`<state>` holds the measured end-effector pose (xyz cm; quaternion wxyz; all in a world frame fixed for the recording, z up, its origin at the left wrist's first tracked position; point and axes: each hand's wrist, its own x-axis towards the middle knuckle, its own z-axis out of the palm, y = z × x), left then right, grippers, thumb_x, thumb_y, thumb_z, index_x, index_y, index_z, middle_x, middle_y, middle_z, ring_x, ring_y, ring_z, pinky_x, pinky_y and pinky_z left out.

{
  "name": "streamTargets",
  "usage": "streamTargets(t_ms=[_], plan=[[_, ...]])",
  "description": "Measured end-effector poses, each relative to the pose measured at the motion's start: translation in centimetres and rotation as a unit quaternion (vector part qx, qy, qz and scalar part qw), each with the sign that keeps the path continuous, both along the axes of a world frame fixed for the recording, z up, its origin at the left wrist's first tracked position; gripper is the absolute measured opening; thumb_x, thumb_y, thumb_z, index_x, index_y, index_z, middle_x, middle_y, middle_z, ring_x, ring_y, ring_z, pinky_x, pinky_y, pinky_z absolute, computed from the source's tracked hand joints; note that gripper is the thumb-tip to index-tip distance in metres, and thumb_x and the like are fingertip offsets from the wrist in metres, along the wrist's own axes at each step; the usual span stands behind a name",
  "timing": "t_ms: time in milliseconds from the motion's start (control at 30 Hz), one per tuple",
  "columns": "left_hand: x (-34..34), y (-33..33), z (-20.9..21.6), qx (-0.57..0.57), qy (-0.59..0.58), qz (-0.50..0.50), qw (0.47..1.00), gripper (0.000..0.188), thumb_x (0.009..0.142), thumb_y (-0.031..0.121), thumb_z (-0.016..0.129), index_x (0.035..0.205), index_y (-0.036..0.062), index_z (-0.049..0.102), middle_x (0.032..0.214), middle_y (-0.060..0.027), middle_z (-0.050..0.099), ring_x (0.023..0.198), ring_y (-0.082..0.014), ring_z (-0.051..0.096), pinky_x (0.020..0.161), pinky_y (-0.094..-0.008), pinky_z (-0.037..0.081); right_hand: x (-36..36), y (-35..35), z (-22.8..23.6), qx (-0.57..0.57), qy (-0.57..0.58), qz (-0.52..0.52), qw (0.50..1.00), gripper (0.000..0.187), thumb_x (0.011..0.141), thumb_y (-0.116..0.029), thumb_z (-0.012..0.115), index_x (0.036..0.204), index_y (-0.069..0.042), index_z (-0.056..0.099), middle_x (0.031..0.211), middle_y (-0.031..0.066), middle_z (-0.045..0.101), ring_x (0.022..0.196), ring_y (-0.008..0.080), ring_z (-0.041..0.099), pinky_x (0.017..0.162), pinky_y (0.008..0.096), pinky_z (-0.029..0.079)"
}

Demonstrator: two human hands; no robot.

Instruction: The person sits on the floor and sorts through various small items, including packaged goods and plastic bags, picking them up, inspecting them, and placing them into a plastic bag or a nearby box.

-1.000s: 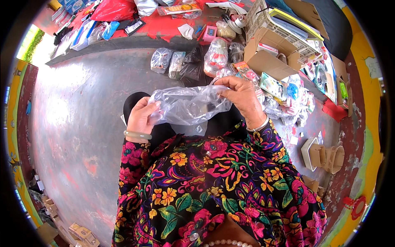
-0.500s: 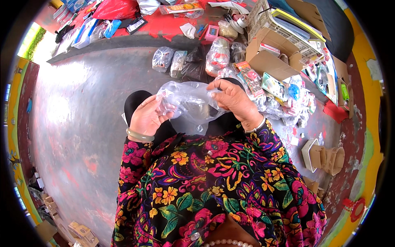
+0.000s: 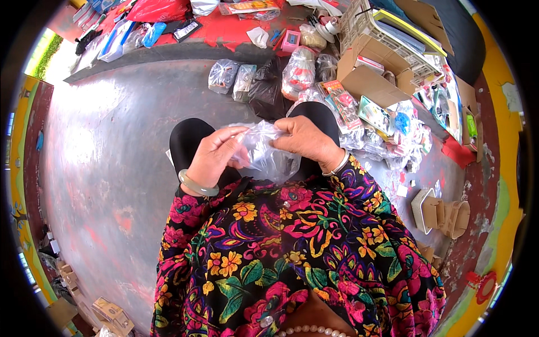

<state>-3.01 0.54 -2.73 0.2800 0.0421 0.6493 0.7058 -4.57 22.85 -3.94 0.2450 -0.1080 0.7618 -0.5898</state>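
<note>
A clear plastic bag hangs bunched between my hands, above my lap. My left hand pinches its left edge with closed fingers; a pale bangle circles that wrist. At the bag's upper right, my right hand grips the gathered film between thumb and bent fingers. The film is crumpled and see-through, and I cannot make out anything inside it. Both hands are close together between my knees.
Ahead lie several filled plastic bags and a black bag. To the right are an open cardboard box, a crate and a heap of packaged goods. A raised red ledge runs along the back.
My hands have come closer together and the right one has moved down and left. The plastic bag, stretched wide before, is now gathered and narrower.
</note>
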Motion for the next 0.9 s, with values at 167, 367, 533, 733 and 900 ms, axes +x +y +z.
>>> streamTargets(t_ms=[167,367,533,733,900], plan=[[-0.3,-0.6,-1.2,0.167,-0.092,0.062,0.980,0.023,0.090,0.015,0.046,0.107,-0.0003,0.051,0.080,-0.0025,0.057,0.070,-0.0099,0.056,0.062,-0.0228,0.045,-0.3,0.7,-0.6,0.072,0.049,-0.054,0.995,0.026,0.067,-0.019,0.060,0.081,0.002,0.060,0.058,0.0113,0.053,0.055,0.0104,0.048,0.055,0.0293,0.041],[-0.2,0.0,-1.2,0.150,-0.174,-0.040,0.972,0.021,0.084,0.013,0.055,0.101,0.0012,0.049,0.082,-0.0031,0.057,0.068,-0.0090,0.054,0.061,-0.0211,0.042,-0.1,0.3,-2.1,0.045,0.090,-0.084,0.991,0.024,0.065,-0.017,0.060,0.077,0.003,0.059,0.057,0.0140,0.051,0.053,0.0130,0.048,0.053,0.0304,0.040],[-0.3,-0.4,-2.4,0.090,-0.146,-0.132,0.976,0.018,0.083,0.013,0.057,0.096,0.0025,0.050,0.076,-0.0045,0.058,0.062,-0.0090,0.053,0.051,-0.0193,0.038,-0.1,0.0,-2.1,0.045,0.116,-0.087,0.988,0.023,0.065,-0.017,0.060,0.077,0.002,0.060,0.058,0.0162,0.051,0.052,0.0159,0.050,0.053,0.0310,0.041],[0.0,0.2,-2.1,0.143,-0.153,-0.051,0.976,0.020,0.093,0.021,0.039,0.094,0.0032,0.049,0.073,-0.0120,0.061,0.066,-0.0166,0.058,0.049,-0.0201,0.035,-0.2,0.2,-1.8,0.072,0.089,-0.077,0.990,0.024,0.067,-0.020,0.061,0.077,0.002,0.060,0.060,0.0163,0.053,0.053,0.0190,0.051,0.054,0.0316,0.041],[-0.4,0.1,-2.4,0.260,-0.117,0.022,0.958,0.028,0.095,0.027,0.031,0.085,0.0064,0.048,0.062,-0.0123,0.056,0.064,-0.0247,0.058,0.041,-0.0223,0.033,0.0,-0.1,-1.5,0.061,0.042,-0.016,0.997,0.018,0.075,-0.016,0.062,0.070,0.000,0.057,0.054,-0.0034,0.043,0.053,0.0037,0.038,0.047,0.0238,0.032]])
